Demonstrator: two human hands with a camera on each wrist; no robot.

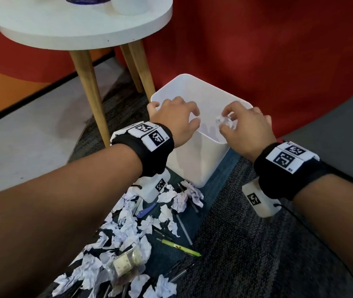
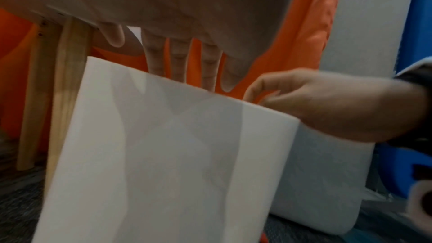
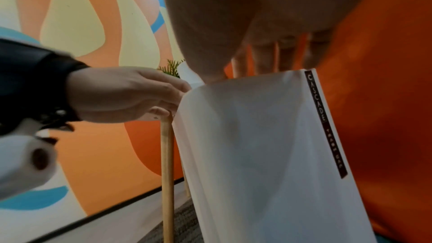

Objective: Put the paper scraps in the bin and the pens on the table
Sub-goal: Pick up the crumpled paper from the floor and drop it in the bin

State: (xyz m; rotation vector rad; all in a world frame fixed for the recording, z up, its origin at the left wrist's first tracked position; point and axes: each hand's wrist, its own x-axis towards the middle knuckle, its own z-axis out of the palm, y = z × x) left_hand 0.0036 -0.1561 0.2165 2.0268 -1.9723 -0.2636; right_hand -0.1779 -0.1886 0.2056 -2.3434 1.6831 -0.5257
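A white bin (image 1: 199, 162) stands on the carpet, and both hands hover over its mouth. My left hand (image 1: 184, 115) is above the bin's left side with loosely spread fingers (image 2: 180, 58) and holds nothing. My right hand (image 1: 227, 123) pinches a crumpled paper scrap (image 1: 225, 121) over the right side of the opening. Many crumpled paper scraps (image 1: 128, 222) lie on the floor below my left forearm. Pens lie among them, such as a green pen (image 1: 179, 247) and a blue pen (image 1: 146, 209). The round white table (image 1: 74, 29) stands at the upper left.
The table's wooden legs (image 1: 91, 97) stand just left of the bin. A red fabric mass (image 1: 268, 50) rises behind the bin, and a grey cushion (image 1: 332, 125) lies at the right. A clear wrapper (image 1: 126, 263) lies among the scraps. A white cup (image 1: 128, 5) sits on the table.
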